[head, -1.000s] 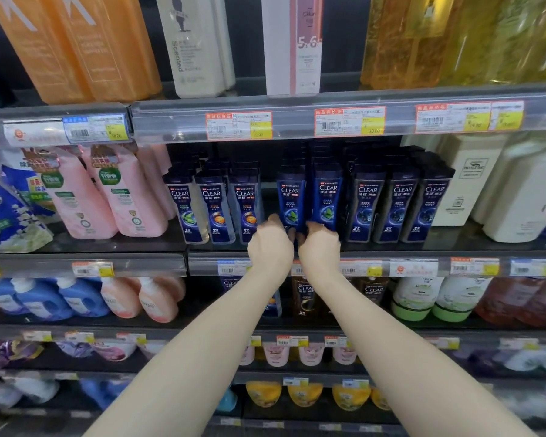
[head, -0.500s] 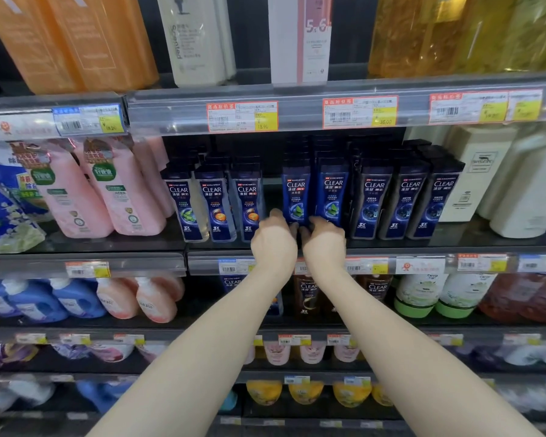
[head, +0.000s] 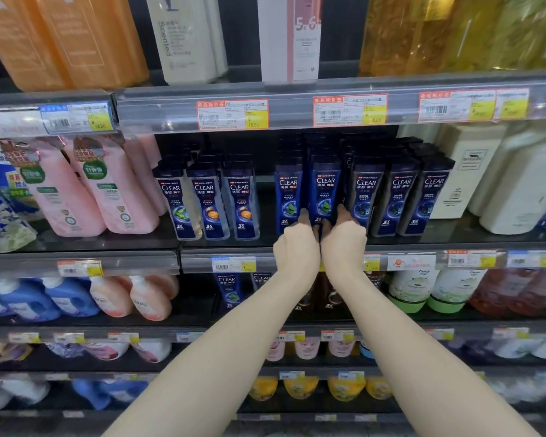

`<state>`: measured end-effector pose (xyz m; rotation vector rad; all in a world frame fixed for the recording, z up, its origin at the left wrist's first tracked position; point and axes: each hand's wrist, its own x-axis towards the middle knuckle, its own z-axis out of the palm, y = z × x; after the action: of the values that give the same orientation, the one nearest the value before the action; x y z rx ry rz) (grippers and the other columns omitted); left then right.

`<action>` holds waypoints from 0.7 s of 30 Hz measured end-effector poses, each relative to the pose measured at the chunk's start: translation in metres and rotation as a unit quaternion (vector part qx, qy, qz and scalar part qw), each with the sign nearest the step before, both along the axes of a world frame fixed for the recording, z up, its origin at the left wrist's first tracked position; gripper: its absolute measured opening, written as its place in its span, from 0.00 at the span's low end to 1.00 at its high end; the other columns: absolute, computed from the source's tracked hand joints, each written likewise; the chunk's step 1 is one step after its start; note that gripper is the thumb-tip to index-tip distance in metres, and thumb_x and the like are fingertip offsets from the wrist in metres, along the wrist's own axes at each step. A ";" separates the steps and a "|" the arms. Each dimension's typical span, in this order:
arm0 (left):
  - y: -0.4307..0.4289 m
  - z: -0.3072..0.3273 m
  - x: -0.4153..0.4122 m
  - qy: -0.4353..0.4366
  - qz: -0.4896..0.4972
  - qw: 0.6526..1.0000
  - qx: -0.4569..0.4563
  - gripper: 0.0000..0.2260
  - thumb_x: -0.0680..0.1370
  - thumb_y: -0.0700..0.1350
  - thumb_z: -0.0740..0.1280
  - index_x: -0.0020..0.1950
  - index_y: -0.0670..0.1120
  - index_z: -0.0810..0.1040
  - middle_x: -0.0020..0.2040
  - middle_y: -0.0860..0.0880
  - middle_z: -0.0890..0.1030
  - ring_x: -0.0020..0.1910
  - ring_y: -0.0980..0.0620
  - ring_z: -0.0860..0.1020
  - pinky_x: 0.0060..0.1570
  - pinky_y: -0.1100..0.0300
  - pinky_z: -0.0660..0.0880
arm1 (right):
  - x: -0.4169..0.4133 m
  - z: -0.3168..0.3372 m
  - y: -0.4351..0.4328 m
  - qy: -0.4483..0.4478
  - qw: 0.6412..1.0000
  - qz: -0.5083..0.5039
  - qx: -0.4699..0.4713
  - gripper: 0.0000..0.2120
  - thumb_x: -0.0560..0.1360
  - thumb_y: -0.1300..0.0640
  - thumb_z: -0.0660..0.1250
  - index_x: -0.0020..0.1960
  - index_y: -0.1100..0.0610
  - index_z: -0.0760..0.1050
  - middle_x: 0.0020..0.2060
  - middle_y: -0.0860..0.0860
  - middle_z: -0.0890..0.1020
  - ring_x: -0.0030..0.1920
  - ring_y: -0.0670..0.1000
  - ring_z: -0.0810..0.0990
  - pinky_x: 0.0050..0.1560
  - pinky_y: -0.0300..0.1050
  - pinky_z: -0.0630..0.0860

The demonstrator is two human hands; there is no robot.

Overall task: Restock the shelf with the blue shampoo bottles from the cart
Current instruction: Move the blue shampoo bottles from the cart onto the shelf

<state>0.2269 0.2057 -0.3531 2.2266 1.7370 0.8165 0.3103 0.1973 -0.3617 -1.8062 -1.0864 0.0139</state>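
Observation:
Rows of dark blue CLEAR shampoo bottles stand on the middle shelf [head: 227,258]. One upright blue bottle with a green leaf label [head: 324,192] is at the front of its row. My left hand [head: 296,247] holds its lower left side and my right hand [head: 343,244] its lower right side, fingers curled around the base. A neighbouring leaf-label bottle [head: 287,197] stands just left of it, and darker-label bottles [head: 368,197] just right. A separate group of three CLEAR bottles [head: 208,203] stands further left, with a gap between. No cart is in view.
Pink refill pouches [head: 85,190] stand left on the same shelf, and white bottles [head: 473,178] right. The shelf above [head: 297,108] overhangs closely with price tags. Lower shelves hold blue and peach bottles [head: 76,301] and more CLEAR bottles [head: 229,288].
Both hands have shifted slightly right along the shelf, from straddling two leaf-label bottles to closing on the right-hand one. The view has come closer to the shelf.

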 end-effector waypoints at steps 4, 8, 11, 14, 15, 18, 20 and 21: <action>0.004 -0.001 0.009 0.023 0.018 1.000 -0.001 0.19 0.85 0.51 0.61 0.73 0.46 0.68 0.57 0.43 0.81 0.53 0.41 0.82 0.48 0.49 0.77 | 0.005 -0.001 0.006 -0.018 0.999 -0.006 -0.037 0.07 0.79 0.57 0.64 0.53 0.59 0.76 0.43 0.57 0.84 0.42 0.58 0.83 0.36 0.45 0.77; 0.010 0.002 0.013 0.020 0.016 0.999 -0.022 0.13 0.85 0.51 0.61 0.66 0.46 0.73 0.55 0.45 0.80 0.51 0.44 0.81 0.43 0.54 0.73 | 0.010 0.006 0.010 -0.001 0.993 -0.017 -0.116 0.10 0.80 0.53 0.62 0.55 0.57 0.78 0.43 0.56 0.83 0.42 0.57 0.81 0.38 0.45 0.74; 0.013 0.003 0.014 -0.026 0.018 0.999 -0.029 0.13 0.84 0.53 0.61 0.61 0.45 0.75 0.52 0.45 0.81 0.50 0.44 0.81 0.41 0.54 0.70 | 0.010 0.002 0.012 -0.005 0.995 -0.015 -0.100 0.10 0.80 0.52 0.62 0.54 0.56 0.78 0.42 0.55 0.83 0.42 0.57 0.82 0.39 0.45 0.77; 0.016 0.002 0.015 -0.055 0.025 0.997 -0.039 0.14 0.84 0.54 0.62 0.61 0.45 0.75 0.51 0.45 0.81 0.49 0.43 0.80 0.41 0.53 0.73 | 0.010 -0.003 0.013 -0.004 0.996 -0.014 -0.087 0.09 0.80 0.52 0.62 0.52 0.55 0.78 0.39 0.55 0.82 0.40 0.57 0.81 0.39 0.46 0.78; 0.016 0.001 0.015 -0.061 0.028 0.997 -0.039 0.14 0.84 0.54 0.62 0.61 0.45 0.75 0.51 0.45 0.81 0.49 0.44 0.81 0.41 0.53 0.75 | 0.011 -0.004 0.012 -0.009 0.997 -0.012 -0.081 0.09 0.80 0.52 0.62 0.51 0.56 0.78 0.39 0.55 0.82 0.40 0.57 0.81 0.38 0.46 0.78; 0.016 -0.003 0.016 -0.076 0.036 0.996 -0.024 0.14 0.84 0.55 0.62 0.58 0.45 0.76 0.50 0.45 0.82 0.47 0.44 0.81 0.41 0.54 0.77 | 0.011 -0.007 0.009 -0.031 0.999 -0.006 -0.037 0.08 0.79 0.54 0.63 0.50 0.58 0.79 0.39 0.56 0.83 0.39 0.57 0.82 0.35 0.43 0.74; 0.015 -0.007 0.016 -0.087 0.036 0.995 -0.011 0.14 0.84 0.55 0.62 0.58 0.45 0.76 0.50 0.44 0.82 0.47 0.44 0.81 0.42 0.53 0.77 | 0.012 -0.009 0.007 -0.043 0.999 -0.005 -0.014 0.08 0.79 0.55 0.64 0.49 0.58 0.80 0.38 0.56 0.83 0.38 0.57 0.82 0.34 0.41 0.70; 0.014 -0.007 0.016 -0.090 0.036 0.995 -0.007 0.14 0.84 0.54 0.62 0.58 0.45 0.76 0.50 0.44 0.82 0.47 0.44 0.81 0.42 0.53 0.77 | 0.012 -0.010 0.007 -0.044 0.999 -0.003 -0.010 0.08 0.78 0.55 0.65 0.48 0.58 0.80 0.38 0.56 0.83 0.38 0.57 0.82 0.34 0.41 0.70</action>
<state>0.2426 0.2200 -0.3606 2.0229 1.7389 0.9853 0.3227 0.2047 -0.3722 -1.8421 -1.1459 -0.0598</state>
